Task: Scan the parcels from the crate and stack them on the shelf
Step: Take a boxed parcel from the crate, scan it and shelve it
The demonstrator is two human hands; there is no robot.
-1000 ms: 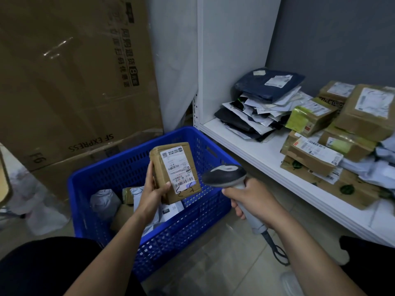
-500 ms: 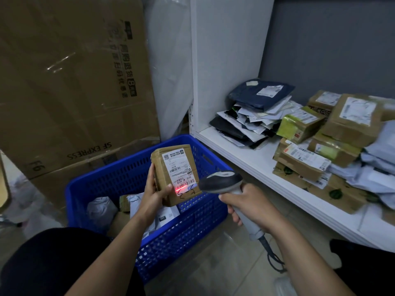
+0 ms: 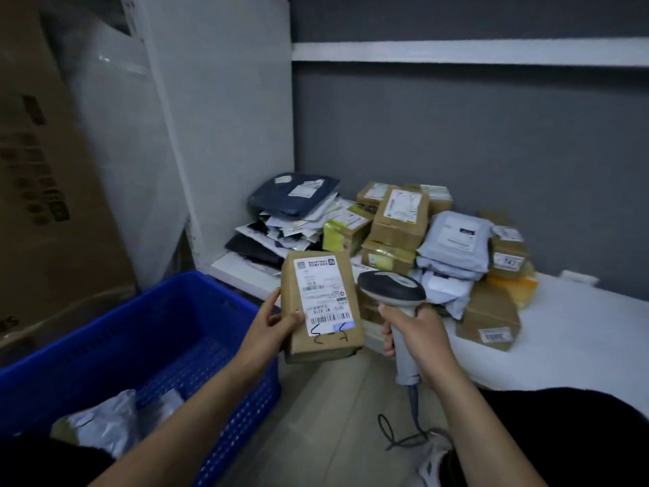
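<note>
My left hand (image 3: 270,321) grips a brown cardboard parcel (image 3: 321,307) by its left edge, label facing me, held upright between the blue crate (image 3: 147,342) and the white shelf (image 3: 576,332). My right hand (image 3: 418,339) holds a grey handheld scanner (image 3: 391,288) by its handle, its head just right of the parcel. The crate at the lower left holds silver-grey bagged parcels (image 3: 105,421). On the shelf lies a pile of brown boxes (image 3: 400,219), grey mailer bags (image 3: 454,240) and dark and white envelopes (image 3: 291,212).
A large cardboard carton (image 3: 45,191) and a plastic-wrapped panel (image 3: 116,152) stand at the left behind the crate. A white shelf upright (image 3: 224,135) rises left of the parcel pile. The scanner cable (image 3: 404,434) trails on the tiled floor. An upper shelf board (image 3: 456,52) runs above.
The parcel and scanner have moved right and up, away from the crate toward the shelf. The red scan light seen on the label half a second ago is gone. My view has swung right.
</note>
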